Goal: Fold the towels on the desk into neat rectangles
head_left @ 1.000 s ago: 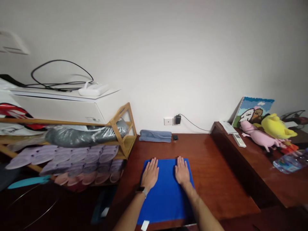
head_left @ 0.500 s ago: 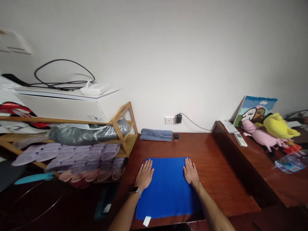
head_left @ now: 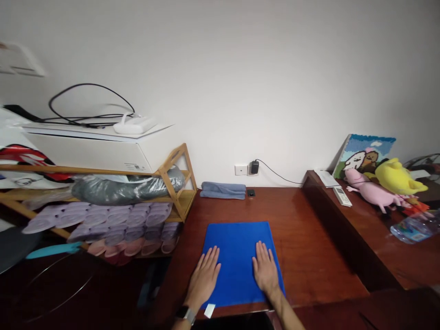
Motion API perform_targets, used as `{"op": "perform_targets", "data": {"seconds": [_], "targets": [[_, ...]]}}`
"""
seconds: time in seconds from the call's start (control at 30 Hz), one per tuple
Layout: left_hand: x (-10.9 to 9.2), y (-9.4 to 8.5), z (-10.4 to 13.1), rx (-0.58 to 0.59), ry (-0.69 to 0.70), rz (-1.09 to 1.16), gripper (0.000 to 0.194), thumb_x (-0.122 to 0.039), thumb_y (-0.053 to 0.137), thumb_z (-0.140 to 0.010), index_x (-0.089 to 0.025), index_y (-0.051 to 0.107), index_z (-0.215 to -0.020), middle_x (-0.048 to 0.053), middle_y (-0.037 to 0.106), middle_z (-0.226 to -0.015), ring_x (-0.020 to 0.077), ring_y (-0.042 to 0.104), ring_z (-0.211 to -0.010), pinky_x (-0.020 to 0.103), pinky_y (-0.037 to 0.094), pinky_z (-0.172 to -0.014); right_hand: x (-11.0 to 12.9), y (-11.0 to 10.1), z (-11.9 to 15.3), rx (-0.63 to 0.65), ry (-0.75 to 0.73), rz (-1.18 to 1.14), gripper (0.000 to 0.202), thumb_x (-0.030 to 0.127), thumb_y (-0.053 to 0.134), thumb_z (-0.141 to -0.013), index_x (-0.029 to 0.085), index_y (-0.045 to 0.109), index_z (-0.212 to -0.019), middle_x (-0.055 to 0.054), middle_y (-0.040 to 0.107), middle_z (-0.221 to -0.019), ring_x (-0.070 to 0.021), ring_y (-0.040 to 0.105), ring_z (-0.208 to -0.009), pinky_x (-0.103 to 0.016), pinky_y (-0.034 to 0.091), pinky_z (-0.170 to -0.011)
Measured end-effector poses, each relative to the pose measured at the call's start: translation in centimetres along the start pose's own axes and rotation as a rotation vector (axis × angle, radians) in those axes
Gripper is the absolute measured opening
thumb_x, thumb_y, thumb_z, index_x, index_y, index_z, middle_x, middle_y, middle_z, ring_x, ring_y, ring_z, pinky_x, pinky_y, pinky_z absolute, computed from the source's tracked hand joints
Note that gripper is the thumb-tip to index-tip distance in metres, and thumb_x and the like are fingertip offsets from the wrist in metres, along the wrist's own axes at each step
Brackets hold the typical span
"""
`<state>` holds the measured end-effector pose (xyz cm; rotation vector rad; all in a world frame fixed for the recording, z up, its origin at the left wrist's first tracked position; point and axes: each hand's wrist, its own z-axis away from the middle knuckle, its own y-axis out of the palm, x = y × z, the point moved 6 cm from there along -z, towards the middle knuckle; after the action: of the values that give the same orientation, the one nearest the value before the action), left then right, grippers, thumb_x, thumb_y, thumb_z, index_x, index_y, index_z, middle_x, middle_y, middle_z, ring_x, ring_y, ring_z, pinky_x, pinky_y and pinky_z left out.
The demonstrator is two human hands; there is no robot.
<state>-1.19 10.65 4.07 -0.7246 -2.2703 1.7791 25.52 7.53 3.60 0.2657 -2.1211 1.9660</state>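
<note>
A blue cloth (head_left: 237, 261) lies spread flat on the brown wooden desk (head_left: 309, 256), with a small white label (head_left: 209, 310) at its near left corner. My left hand (head_left: 204, 275), with a watch on the wrist, rests flat over the cloth's left edge, fingers stretched out. On the right part of the cloth lies my right hand (head_left: 266, 268), palm down and fingers extended. Neither hand grips anything. Against the wall at the back of the desk sits a folded grey-blue cloth (head_left: 223, 190).
To the left stands a wooden rack (head_left: 185, 183) with rows of slippers (head_left: 117, 213) and a white box (head_left: 92, 149) on top. A raised desk on the right bears a remote control (head_left: 342, 196), plush toys (head_left: 373, 190) and a plastic bottle (head_left: 412, 229). A black charger (head_left: 255, 167) is plugged into the wall.
Both hands have slid from the cloth's far corners toward its near side, staying flat. The right hand has also shifted inward, and the cloth's far corners are uncovered.
</note>
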Motion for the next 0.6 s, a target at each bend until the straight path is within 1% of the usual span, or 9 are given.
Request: {"op": "perform_targets", "data": {"seconds": [0.07,0.1,0.2,0.3,0.37,0.47,0.5,0.53,0.6], "targets": [[2.2,-0.5,0.9,-0.016,-0.054,-0.001,0.06,-0.044,0.034,-0.111,-0.027,0.023,-0.168,0.005,0.043,-0.169,0.0257,0.043,-0.156,0.049,0.041,-0.126,-3.5,-0.7,0.2,0.005,0.08,0.036,0.065,0.047,0.019,-0.111,0.017,0.028,-0.168,-0.006,0.026,-0.174,-0.0243,0.022,-0.163,-0.048,0.021,-0.134],[2.8,-0.7,1.1,-0.021,-0.069,0.003,0.061,-0.044,0.034,-0.111,-0.027,0.022,-0.168,0.005,0.044,-0.169,0.0258,0.044,-0.156,0.05,0.041,-0.126,-4.7,-1.0,0.3,0.009,0.103,0.048,0.066,0.047,0.018,-0.111,0.016,0.028,-0.168,-0.005,0.025,-0.174,-0.0239,0.022,-0.163,-0.047,0.021,-0.134],[2.9,-0.8,1.1,-0.025,-0.077,0.014,0.06,-0.045,0.033,-0.111,-0.026,0.025,-0.168,0.006,0.045,-0.169,0.0258,0.044,-0.155,0.05,0.041,-0.127,-6.2,-1.2,0.4,0.042,0.119,0.077,0.068,0.048,0.016,-0.11,0.015,0.026,-0.168,-0.005,0.023,-0.175,-0.0231,0.021,-0.164,-0.046,0.02,-0.134],[2.7,-0.9,1.1,-0.037,-0.069,0.006,0.06,-0.045,0.033,-0.11,-0.024,0.033,-0.166,0.008,0.048,-0.167,0.026,0.046,-0.154,0.05,0.041,-0.127,-7.7,-1.8,0.6,0.073,0.148,0.112,0.069,0.048,0.015,-0.109,0.014,0.026,-0.169,-0.005,0.022,-0.175,-0.0245,0.019,-0.164,-0.048,0.019,-0.134],[3.7,-1.3,1.4,-0.063,-0.096,-0.025,0.06,-0.045,0.033,-0.11,-0.02,0.041,-0.164,0.01,0.05,-0.165,0.0279,0.048,-0.153,0.051,0.041,-0.127,-9.8,-2.9,0.6,0.092,0.185,0.142,0.069,0.046,0.016,-0.108,0.015,0.027,-0.169,-0.005,0.023,-0.175,-0.0256,0.02,-0.164,-0.05,0.019,-0.134],[6.5,-2.3,2.0,-0.094,-0.174,-0.087,0.059,-0.04,0.032,-0.108,-0.015,0.049,-0.159,0.012,0.051,-0.164,0.03,0.047,-0.153,0.053,0.042,-0.126,-13.1,-5.4,0.5,0.104,0.263,0.195,0.069,0.045,0.019,-0.105,0.02,0.034,-0.168,-0.003,0.028,-0.174,-0.0264,0.022,-0.163,-0.051,0.019,-0.134],[7.4,-2.6,1.9,-0.098,-0.195,-0.105,0.059,-0.038,0.032,-0.107,-0.015,0.052,-0.158,0.012,0.052,-0.164,0.0305,0.048,-0.153,0.053,0.042,-0.126,-13.5,-6.2,0.5,0.082,0.288,0.205,0.069,0.046,0.019,-0.105,0.021,0.036,-0.167,-0.003,0.029,-0.174,-0.027,0.022,-0.163,-0.05,0.02,-0.134],[8.2,-3.0,1.7,-0.101,-0.212,-0.12,0.058,-0.036,0.032,-0.106,-0.015,0.054,-0.156,0.013,0.054,-0.162,0.0308,0.048,-0.153,0.053,0.041,-0.126,-13.1,-6.8,0.6,0.045,0.299,0.205,0.069,0.047,0.019,-0.104,0.022,0.037,-0.167,-0.004,0.03,-0.174,-0.028,0.022,-0.163,-0.051,0.021,-0.134],[9.3,-3.5,0.9,-0.105,-0.243,-0.143,0.057,-0.032,0.034,-0.103,-0.016,0.058,-0.153,0.014,0.057,-0.16,0.0311,0.049,-0.152,0.053,0.04,-0.126,-10.4,-7.1,0.8,-0.04,0.261,0.169,0.069,0.049,0.018,-0.106,0.024,0.036,-0.167,-0.004,0.029,-0.175,-0.031,0.02,-0.163,-0.057,0.021,-0.133]]}}
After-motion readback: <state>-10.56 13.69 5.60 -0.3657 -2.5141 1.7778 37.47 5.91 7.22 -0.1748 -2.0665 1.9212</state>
